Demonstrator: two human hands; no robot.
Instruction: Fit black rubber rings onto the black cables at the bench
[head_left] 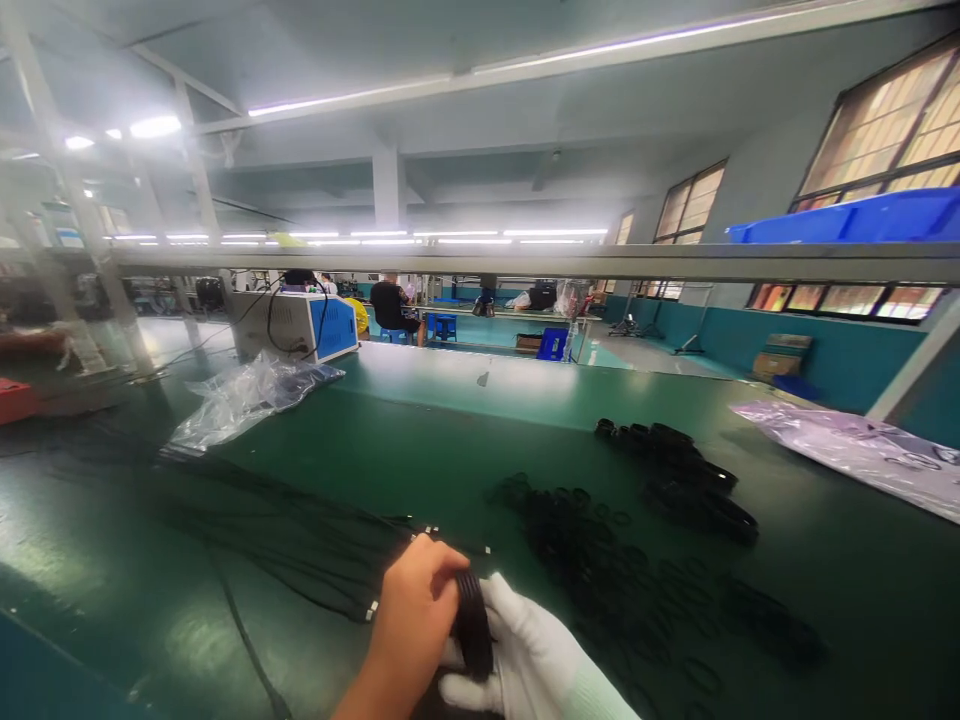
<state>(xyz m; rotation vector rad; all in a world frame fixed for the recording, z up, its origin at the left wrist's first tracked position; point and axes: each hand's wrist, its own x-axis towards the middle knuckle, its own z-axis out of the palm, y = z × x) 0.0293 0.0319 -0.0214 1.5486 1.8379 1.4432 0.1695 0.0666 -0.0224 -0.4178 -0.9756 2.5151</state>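
- While the cables [300, 540] lie loose across the green table [112, 560] at my nine o'clock, I see neither hand touching them.
- I see the left hand [412, 620], bare, curl its fingers over the black ring bundle [474, 625] from the nine o'clock side.
- That bundle stands on edge between both hands, with its long axis running twelve to six.
- I see the right hand [529, 665], gloved, cup it from three o'clock, fingers pressed together beneath; both hands touch it.
- Some loose rings [600, 560] are scattered at two o'clock, apart from the hands.
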